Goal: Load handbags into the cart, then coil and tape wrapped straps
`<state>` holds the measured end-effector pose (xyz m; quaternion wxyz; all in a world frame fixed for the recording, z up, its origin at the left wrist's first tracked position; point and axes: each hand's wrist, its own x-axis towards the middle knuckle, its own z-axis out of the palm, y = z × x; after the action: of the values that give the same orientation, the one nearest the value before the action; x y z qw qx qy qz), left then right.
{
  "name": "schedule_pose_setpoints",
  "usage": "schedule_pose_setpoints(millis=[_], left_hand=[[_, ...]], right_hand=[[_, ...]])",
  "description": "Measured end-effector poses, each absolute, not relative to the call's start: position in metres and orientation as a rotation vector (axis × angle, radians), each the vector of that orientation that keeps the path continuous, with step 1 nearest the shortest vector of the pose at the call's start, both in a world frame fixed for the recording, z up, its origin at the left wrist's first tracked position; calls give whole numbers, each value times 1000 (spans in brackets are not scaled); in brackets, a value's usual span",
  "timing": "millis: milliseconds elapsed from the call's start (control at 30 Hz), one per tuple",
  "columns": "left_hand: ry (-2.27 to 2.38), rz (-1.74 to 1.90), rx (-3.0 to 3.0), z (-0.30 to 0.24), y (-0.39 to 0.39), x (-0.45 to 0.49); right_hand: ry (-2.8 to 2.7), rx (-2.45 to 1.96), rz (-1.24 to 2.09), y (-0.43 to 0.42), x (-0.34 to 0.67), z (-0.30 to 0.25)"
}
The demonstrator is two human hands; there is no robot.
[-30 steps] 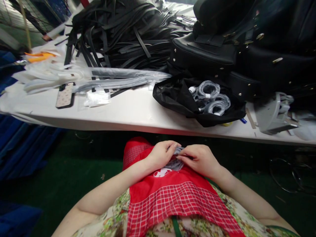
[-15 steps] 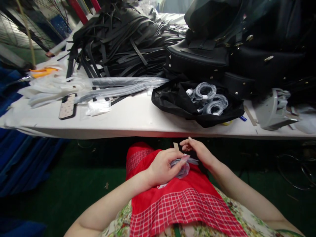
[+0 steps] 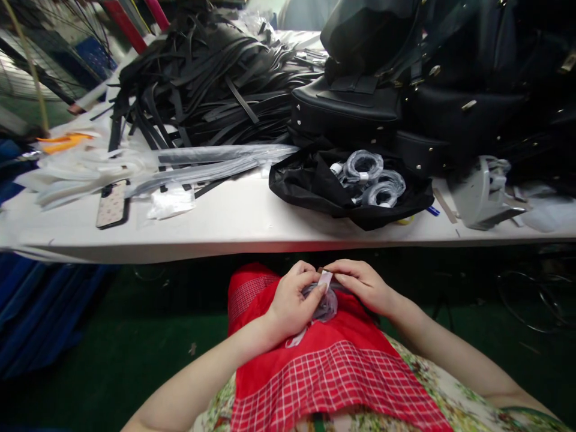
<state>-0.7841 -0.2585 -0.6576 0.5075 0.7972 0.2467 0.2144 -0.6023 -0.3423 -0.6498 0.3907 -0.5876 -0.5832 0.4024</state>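
Over my lap, my left hand (image 3: 294, 300) is closed on a coil wrapped in clear plastic (image 3: 327, 305), its thumb lying across the near side. A small white label (image 3: 324, 278) stands at the top of the coil, between my two hands. My right hand (image 3: 362, 285) has its fingertips pinched together at the label's upper edge; the exact grip is partly hidden. On the table ahead, similar plastic-wrapped coils (image 3: 364, 165) with white bands lie on a black cloth bag (image 3: 306, 195).
Black straps (image 3: 202, 78) are heaped at the back, with black leather bags (image 3: 346, 105) to their right. Long plastic sleeves (image 3: 216, 165), a phone (image 3: 112, 204) and a grey tape dispenser (image 3: 481, 195) lie on the white table (image 3: 234, 225). Blue stacked material (image 3: 40, 312) stands at left.
My right hand has moved left and inward from open air to the label, and its fingers have closed. The label now stands more upright; the left hand keeps the coil.
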Motion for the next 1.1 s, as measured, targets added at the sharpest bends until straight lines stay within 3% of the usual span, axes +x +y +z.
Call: schedule_pose_setpoints(millis=[167, 400, 533, 700, 800, 1000, 1100], left_hand=[[660, 555, 1881, -662, -260, -784], [711, 476, 1904, -661, -261, -782], [720, 289, 1813, -660, -254, -780], [622, 45, 1216, -667, -242, -781], [579, 141, 979, -671, -240, -777], [693, 207, 1114, -668, -240, -753], [696, 205, 1180, -666, -239, -746]], right_hand=[[-1460, -1589, 981, -340, -600, -648], [-1389, -1586, 1244, -332, -597, -645], [-1795, -1690, 842, -341, -600, -645], [-2194, -1573, 458, -362, -599, -660], [-2133, -1556, 364, -368, -600, -669], [-1906, -1588, 355, -374, -582, -661], [-1595, -1790, -3, -385, -523, -647]])
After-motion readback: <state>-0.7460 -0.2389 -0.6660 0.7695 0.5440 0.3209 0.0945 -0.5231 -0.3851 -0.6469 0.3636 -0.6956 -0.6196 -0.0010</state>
